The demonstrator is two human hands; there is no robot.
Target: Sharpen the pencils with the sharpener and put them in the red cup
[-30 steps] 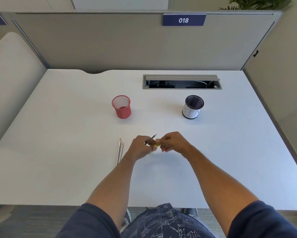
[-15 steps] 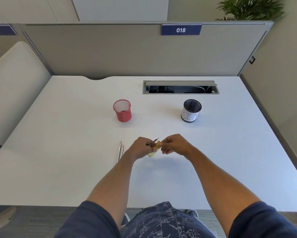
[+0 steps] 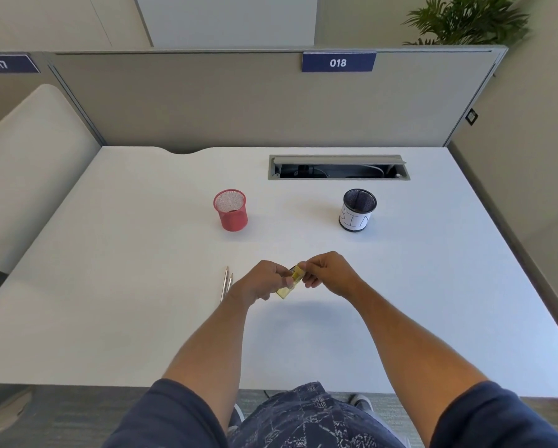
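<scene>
My left hand [image 3: 259, 282] and my right hand [image 3: 329, 270] meet above the middle of the white desk [image 3: 109, 270]. Between them is a yellow see-through sharpener [image 3: 289, 283], tilted. My left thumb presses on its body and my right fingertips pinch its upper end. A short dark bit of a pencil [image 3: 293, 269] shows at that upper end; the rest is hidden by my fingers. Two more pencils [image 3: 226, 282] lie side by side on the desk just left of my left hand. The red mesh cup [image 3: 230, 211] stands upright farther back on the left.
A black mesh cup with a white paper label [image 3: 357, 211] stands at the back right. Behind both cups is an open cable slot [image 3: 338, 167] in the desk. Grey partition walls close off the back and the right side.
The pencil tip that stuck out up-right from my left hand is now almost hidden. More of the yellow sharpener shows between my hands. The camera has tilted upward.
</scene>
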